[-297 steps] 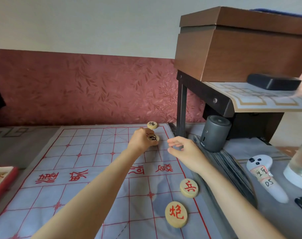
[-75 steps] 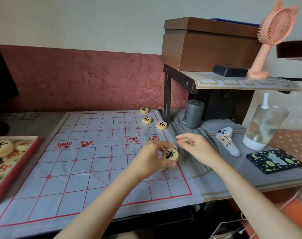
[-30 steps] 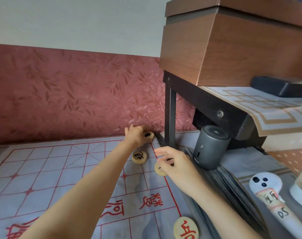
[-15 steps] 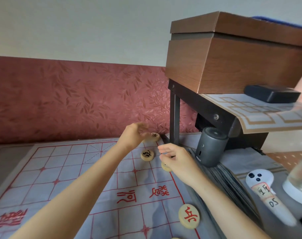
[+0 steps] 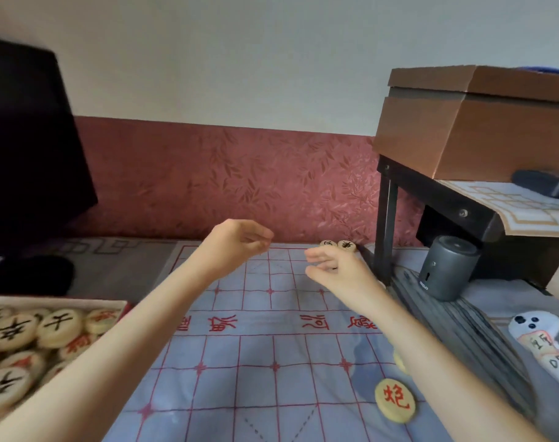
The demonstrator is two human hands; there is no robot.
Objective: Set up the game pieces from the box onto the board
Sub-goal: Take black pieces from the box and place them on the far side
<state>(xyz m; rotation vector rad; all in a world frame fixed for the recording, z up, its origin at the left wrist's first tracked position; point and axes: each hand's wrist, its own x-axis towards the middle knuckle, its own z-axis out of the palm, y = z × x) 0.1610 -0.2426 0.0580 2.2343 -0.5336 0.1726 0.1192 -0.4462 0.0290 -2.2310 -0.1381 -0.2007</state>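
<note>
Head view, writing first. Across the middle of the board (image 5: 256, 352) run four red characters, upside-down from where I stand. 河 is legible; the others I will not vouch for. Near the board's near right corner the red piece (image 5: 395, 400) reads 炮. At the far right corner the two corner pieces (image 5: 328, 243) lie side by side and touching, with black characters too small to read. At left, just beside the board, the box (image 5: 118, 306) holds a heap of pieces marked in black and in red. They overlap and run out of frame, so no count is possible. At right the white controller (image 5: 540, 339) carries a handwritten sticker ending in "05". The grey cylinder (image 5: 447, 272) bears small print, unreadable.

Count on the board: three pieces in plain sight. A pale sliver (image 5: 399, 362) shows beside the right forearm; I cannot tell whether it is a fourth.

Hands: two. The left hand (image 5: 236, 244) hangs above the board's far edge, fingers loosely curled, with nothing seen in them. The right hand (image 5: 335, 269) is low over the board near the corner pieces, fingers and thumb apart and relaxed, gripping nothing visible. What lies under its palm is hidden.
</note>
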